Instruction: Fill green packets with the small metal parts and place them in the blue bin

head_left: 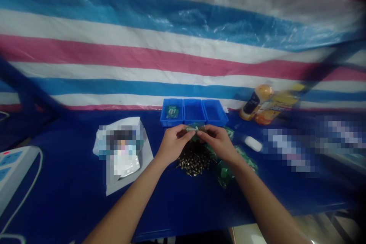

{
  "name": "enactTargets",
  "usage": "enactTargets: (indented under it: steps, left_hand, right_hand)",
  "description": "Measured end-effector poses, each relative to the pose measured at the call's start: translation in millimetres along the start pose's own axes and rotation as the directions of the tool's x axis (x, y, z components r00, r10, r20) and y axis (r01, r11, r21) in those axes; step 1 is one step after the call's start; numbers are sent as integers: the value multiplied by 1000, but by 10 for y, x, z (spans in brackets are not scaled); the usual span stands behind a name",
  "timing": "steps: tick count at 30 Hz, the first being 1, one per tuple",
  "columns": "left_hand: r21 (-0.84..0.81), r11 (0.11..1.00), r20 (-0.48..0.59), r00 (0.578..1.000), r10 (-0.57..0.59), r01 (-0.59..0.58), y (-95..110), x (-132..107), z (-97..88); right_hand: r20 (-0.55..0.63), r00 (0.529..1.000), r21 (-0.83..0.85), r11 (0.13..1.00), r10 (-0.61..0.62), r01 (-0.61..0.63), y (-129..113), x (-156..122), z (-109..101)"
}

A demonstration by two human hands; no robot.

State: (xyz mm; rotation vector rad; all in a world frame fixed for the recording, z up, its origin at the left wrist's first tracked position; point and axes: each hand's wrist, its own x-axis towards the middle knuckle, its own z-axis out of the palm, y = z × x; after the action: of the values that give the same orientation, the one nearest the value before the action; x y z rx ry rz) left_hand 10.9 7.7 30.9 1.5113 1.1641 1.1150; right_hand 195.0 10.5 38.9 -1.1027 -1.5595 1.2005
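Observation:
My left hand (173,143) and my right hand (217,142) meet over the blue table (183,198), fingers pinched together on a small green part (195,129) held between them. Right below the hands lies a heap of small brass-coloured pieces (193,162). Several more green parts (228,167) are strewn under and to the right of my right wrist. Behind the hands stand three joined blue bins (194,112); the left one holds a green part (172,111).
A white bag with papers (122,152) lies to the left. A white power strip (14,171) sits at the far left edge. A small white object (253,143) and orange-labelled bottles (263,105) are at the right. A striped tarp hangs behind.

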Motion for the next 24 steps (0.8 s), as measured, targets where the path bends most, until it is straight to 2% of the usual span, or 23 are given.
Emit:
enactTargets:
  steps: [4, 10, 24]
  left_hand:
    - [-5, 1000, 15, 1000, 4, -4, -5, 2, 4]
    - [-34, 999, 31, 999, -14, 15, 25, 10, -9]
    - [-8, 1000, 1, 1000, 6, -6, 5, -1, -10]
  right_hand:
    - [57, 998, -3, 1000, 5, -4, -5, 1, -15]
    - [20, 1000, -39, 999, 19, -19, -19, 0, -24]
    - [46, 999, -38, 999, 25, -23, -39, -3, -14]
